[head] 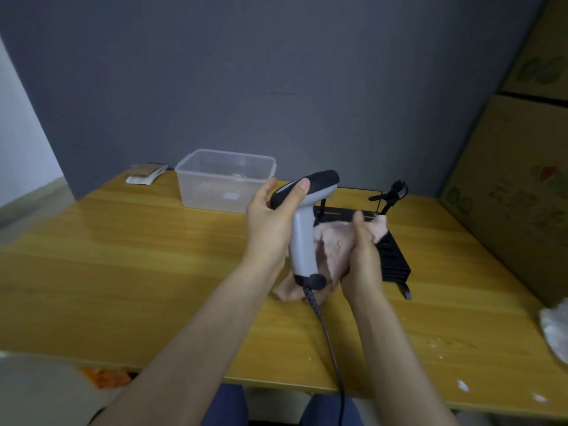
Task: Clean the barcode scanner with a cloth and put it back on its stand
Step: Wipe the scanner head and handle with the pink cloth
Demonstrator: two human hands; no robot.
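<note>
1. Scanner (302, 229): grey handle, black head, held upright in the air above the middle of the table (129, 259). Left hand (270, 222) is closed round the head, thumb on top.
2. Cloth (335, 247): pale pink, pressed against the handle by the right hand (362, 256), which is wrapped round it. The lower end trails onto the table.
3. Cable (330, 339): black, runs from the handle's foot over the near edge. Risk: it may snag or tug the scanner as it is turned.
4. Stand (396, 192): thin black arm with cradle, towards the far right corner, empty. Risk: the light stand may tip if the scanner goes in off-centre.
5. Black box (392, 256): flat, slotted, just behind the hands, between them and the stand; the reach must clear it.
6. Clear tub (226, 179): far edge, left of the scanner, out of the way.
7. Paper packet (144, 176): far left corner.
8. Cardboard boxes (519, 186): stacked along the right edge, crowding the stand.
</note>
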